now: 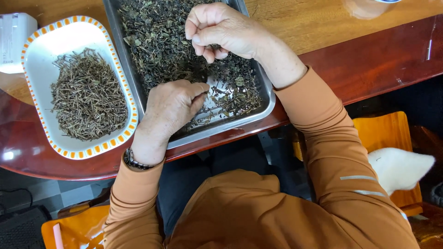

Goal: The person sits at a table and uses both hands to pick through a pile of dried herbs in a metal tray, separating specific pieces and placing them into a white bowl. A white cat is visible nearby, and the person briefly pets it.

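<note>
A person in a burnt-orange long-sleeved top sits at a glossy reddish-brown wooden table (378,60), both hands over a rectangular stainless-steel tray (265,99) spread with dark dried leaves (157,41). The tray's far end is cut off by the top edge of the view. The left hand (170,106), with a metal wristwatch (134,161) at the cuff, rests curled on the tray's near side, thumb and forefinger pinched narrow at the leaves; whether anything lies between them cannot be made out. The right hand (221,30) hovers above the middle of the tray, fingers folded in close around a small dark bit of leaf or stem, mostly hidden by the knuckles. Near the left thumb a patch of bare metal shows where the leaves thin out.

Just beside the tray, on the left, sits a white oblong dish with an orange-checked rim (37,55) holding a heap of thin brown stems (87,97). A white box (14,39) is cropped at the left edge, and a pale round object at the top right is too cut off to identify. Below the table, an orange wooden stool (383,133) and a white cloth-like shape (397,168) appear beside the person's right sleeve.
</note>
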